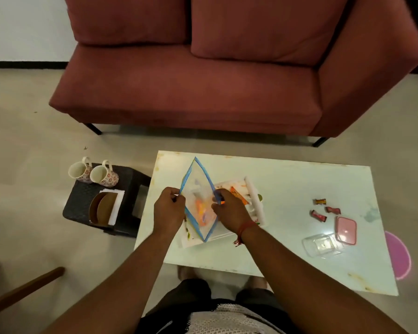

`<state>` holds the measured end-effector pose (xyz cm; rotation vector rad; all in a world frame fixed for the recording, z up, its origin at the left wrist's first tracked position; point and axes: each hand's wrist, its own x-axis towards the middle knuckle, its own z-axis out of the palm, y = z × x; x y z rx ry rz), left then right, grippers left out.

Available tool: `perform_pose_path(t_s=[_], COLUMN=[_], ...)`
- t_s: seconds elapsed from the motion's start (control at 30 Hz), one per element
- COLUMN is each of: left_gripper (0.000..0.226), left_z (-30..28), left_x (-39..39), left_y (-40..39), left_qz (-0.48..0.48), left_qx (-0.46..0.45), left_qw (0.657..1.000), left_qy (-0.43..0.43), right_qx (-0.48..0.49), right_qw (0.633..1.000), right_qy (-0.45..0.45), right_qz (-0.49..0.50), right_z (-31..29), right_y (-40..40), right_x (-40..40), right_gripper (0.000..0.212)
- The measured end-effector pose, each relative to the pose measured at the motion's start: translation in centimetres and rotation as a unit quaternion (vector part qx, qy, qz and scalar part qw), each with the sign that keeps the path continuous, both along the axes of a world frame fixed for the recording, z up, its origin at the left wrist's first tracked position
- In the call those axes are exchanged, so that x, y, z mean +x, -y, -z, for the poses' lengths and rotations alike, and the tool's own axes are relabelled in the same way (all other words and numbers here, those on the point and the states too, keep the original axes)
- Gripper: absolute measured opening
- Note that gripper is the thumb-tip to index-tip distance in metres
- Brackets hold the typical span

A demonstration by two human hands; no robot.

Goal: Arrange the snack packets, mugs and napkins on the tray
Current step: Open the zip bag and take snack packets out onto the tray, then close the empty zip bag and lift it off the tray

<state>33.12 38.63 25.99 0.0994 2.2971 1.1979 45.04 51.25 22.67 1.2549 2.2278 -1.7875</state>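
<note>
A: What sits furthest left?

B: A dark woven-plastic stool [82, 201] on the floor beside the table. Two white mugs with a red flower pattern [93, 173] stand at its far edge, touching each other, handles turned away. Just nearer on the same stool lies a stack of white paper napkins [117, 203] with a brown curved holder [101, 208] resting on it.

A: And the hands?

B: Both are over the left part of the pale glossy rectangular table [287, 189]. The left hand [169, 209] pinches the left lip of a clear zip pouch with a blue edge [199, 189]. The right hand [229, 212], a red thread at its wrist, pinches the right lip. Together they hold the mouth pulled apart into a diamond shape. Blurred orange snack packets [202, 209] show through the plastic.

A: Where is the tray?

B: The white tray [255, 201] lies on the table, directly under the pouch and right hand. An orange packet [238, 195] lies in it, partly hidden by the fingers.

A: Further right?

B: Three small red wrapped sweets [322, 209] lie loose on the table, then a pink rectangular lid [345, 230] and a clear plastic box [321, 245], touching. A round pink object [399, 254] lies on the floor past the table's right edge.
</note>
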Motion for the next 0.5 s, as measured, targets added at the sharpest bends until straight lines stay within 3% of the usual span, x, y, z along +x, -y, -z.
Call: perform_pose_path(t_s=[0.13, 0.33, 0.5], left_gripper=[0.01, 0.012, 0.014], left_z=[-1.5, -3.1, -3.6], left_x=[4.2, 9.1, 10.1], left_y=[-4.1, -7.9, -8.5], left_qz=[-0.013, -0.003, 0.042], left_qx=[0.051, 0.1, 0.091], left_qw=[0.997, 0.986, 0.987], left_qy=[0.053, 0.134, 0.125], right_qx=[0.074, 0.102, 0.192], right_qw=[0.997, 0.989, 0.974], right_qy=[-0.013, -0.041, -0.023], right_qz=[-0.03, -0.097, -0.116], right_z=[-2.7, -6.0, -6.5], right_y=[-1.9, -3.4, -4.3], right_x=[2.2, 5.4, 8.0], right_gripper=[0.036, 0.027, 0.036])
